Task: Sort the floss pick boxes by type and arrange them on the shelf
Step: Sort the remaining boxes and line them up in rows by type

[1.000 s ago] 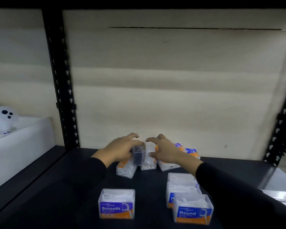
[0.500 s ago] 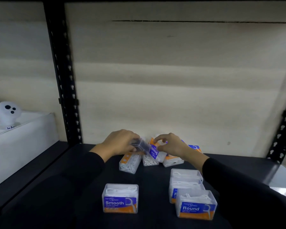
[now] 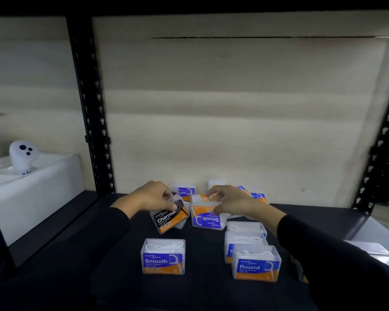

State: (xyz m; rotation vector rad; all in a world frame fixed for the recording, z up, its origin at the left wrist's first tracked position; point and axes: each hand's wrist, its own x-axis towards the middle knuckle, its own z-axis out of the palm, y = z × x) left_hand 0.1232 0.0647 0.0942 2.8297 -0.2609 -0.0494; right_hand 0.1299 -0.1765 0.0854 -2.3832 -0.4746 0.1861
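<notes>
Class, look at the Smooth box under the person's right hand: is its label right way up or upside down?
Upside down. On the Smooth box held by the right hand, the word "Smooth" reads inverted, unlike the front Smooth box.

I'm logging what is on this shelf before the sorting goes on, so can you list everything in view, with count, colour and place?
Clear plastic Charcoal floss pick box: one, black and orange label, tilted, under the left hand.
Clear plastic Smooth floss pick boxes: three seen; blue and orange labels; one upright at front left, one upside down under the right hand, one at the back.
Clear plastic Round floss pick box: one, blue and orange label, front right, heading a row of similar boxes.
More boxes behind the right hand: count and type unclear.
Black shelf board: one, beneath all the boxes.
White box: one, far left.
White rounded figure with dark dots: one, on the white box.
Left hand: black sleeve.
Right hand: black sleeve.
</notes>
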